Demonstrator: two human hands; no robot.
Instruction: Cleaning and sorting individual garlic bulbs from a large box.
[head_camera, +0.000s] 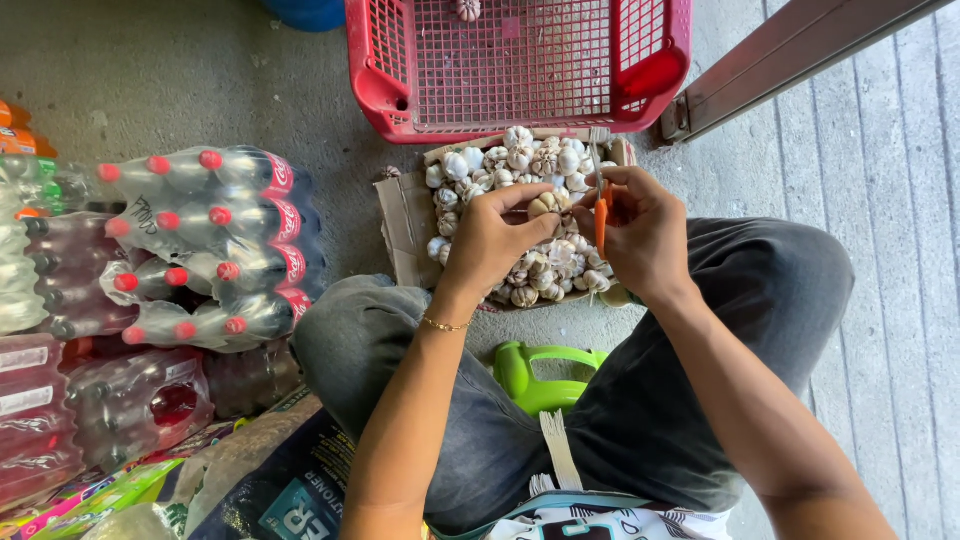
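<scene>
My left hand (492, 240) pinches a garlic bulb (545, 204) between thumb and fingers above a cardboard box (405, 215) filled with several garlic bulbs (520, 160). My right hand (640, 235) grips orange-handled scissors (601, 205), whose blades point up beside the held bulb. Both hands hover over the box between my knees, which are in dark jeans. A gold bracelet circles my left wrist.
A red plastic basket (400, 100) stands just beyond the box, with one garlic bulb (468, 9) inside. Shrink-wrapped packs of soda bottles (215, 245) are stacked at left. A green plastic stool (540, 375) shows under my legs. A metal door frame (790, 55) slants at upper right.
</scene>
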